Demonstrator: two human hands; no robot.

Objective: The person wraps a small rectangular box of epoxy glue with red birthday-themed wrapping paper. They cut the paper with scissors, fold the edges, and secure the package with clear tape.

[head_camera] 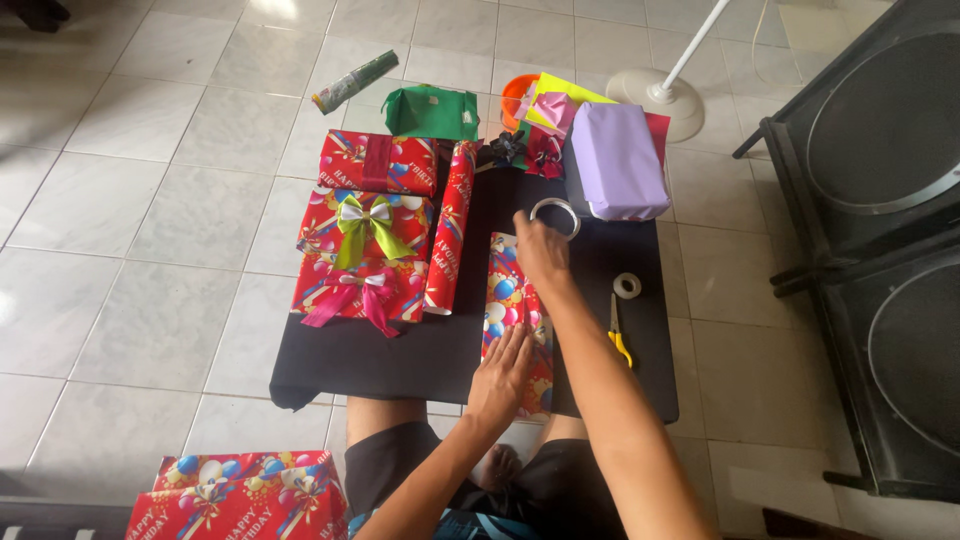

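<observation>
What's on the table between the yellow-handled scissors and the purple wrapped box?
In the head view, a small roll of tape lies on the black table between the scissors and the purple box.

Right hand (541, 252) hides the tape roll's (556, 212) near rim.

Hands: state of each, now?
Left hand: open, flat on the wrapped box.
Right hand: fingers closed on the tape roll.

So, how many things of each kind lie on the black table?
Red wrapped gift boxes: 3
Lilac wrapped box: 1
Rolls of red gift paper: 1
Balloon-print parcel under both hands: 1
Tape rolls: 2
Yellow-handled scissors: 1
Total: 9
</observation>
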